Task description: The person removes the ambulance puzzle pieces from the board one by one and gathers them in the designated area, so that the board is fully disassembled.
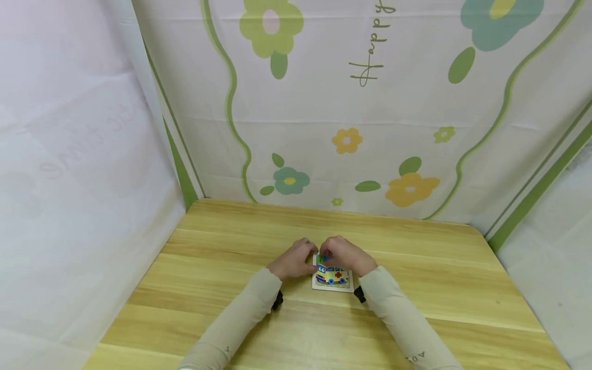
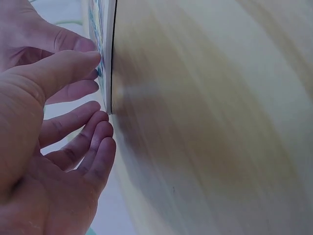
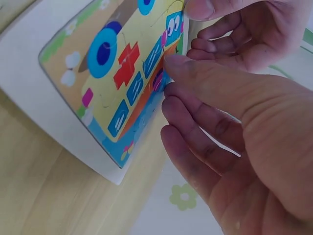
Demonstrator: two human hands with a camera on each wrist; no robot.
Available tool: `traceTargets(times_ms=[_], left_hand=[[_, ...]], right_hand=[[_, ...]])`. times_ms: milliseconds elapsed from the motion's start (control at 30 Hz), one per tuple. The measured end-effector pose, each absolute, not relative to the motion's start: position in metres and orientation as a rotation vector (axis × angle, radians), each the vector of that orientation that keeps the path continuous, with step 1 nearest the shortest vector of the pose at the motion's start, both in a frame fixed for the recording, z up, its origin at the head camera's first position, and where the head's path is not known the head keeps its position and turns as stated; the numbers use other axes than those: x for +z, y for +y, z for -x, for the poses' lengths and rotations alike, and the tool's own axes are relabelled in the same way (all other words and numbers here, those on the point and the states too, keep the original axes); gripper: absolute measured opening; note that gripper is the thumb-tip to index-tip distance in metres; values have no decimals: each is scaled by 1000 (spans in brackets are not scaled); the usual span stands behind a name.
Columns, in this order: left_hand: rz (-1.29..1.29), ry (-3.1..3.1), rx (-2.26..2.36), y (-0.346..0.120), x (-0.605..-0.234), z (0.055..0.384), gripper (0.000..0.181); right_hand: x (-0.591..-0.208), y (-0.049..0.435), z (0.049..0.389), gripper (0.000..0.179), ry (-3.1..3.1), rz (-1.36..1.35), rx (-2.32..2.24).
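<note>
A small ambulance puzzle (image 1: pixel 334 277) in a white frame (image 3: pixel 73 139) lies on the wooden table. Its picture has a yellow vehicle, a red cross and blue wheels, crossed by fine cut lines. At its upper left corner my left hand (image 1: pixel 296 258) touches the rim with the thumb, fingers loosely bent beyond the edge. My right hand (image 1: pixel 347 254) pinches at the top part of the picture, thumb on its face and forefinger close by. Its fingers hide that part in the head view; whether a loose piece sits between them is unclear.
The light wooden table (image 1: pixel 222 288) spreads around both arms. White cloth with printed flowers (image 1: pixel 411 189) hangs behind it, and plain white cloth (image 1: pixel 83 205) stands along the left side. Dark wrist bands (image 1: pixel 277 300) show under the sleeves.
</note>
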State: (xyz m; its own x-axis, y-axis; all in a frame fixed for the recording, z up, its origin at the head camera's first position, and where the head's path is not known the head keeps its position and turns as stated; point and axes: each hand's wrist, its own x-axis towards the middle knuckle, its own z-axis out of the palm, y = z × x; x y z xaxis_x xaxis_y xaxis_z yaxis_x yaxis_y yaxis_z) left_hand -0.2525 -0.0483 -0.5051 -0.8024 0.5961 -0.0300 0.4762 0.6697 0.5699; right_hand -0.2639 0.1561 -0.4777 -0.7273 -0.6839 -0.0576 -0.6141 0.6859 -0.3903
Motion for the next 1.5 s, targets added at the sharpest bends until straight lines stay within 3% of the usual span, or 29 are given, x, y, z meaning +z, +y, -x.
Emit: traceTargets(times_ms=[367,767,1500], left_hand=[[-884,2673,815,-44,-501,251,42],[-868,2644,864,-43,-504,253,41],[-825,2638,900,-44,-505,255,40]], right_hand=[[-476,154,267,10,2695,1022,-526],[-476,152,275,13,2627,770,-567],[-474,155,279,18,2584,805,-580]])
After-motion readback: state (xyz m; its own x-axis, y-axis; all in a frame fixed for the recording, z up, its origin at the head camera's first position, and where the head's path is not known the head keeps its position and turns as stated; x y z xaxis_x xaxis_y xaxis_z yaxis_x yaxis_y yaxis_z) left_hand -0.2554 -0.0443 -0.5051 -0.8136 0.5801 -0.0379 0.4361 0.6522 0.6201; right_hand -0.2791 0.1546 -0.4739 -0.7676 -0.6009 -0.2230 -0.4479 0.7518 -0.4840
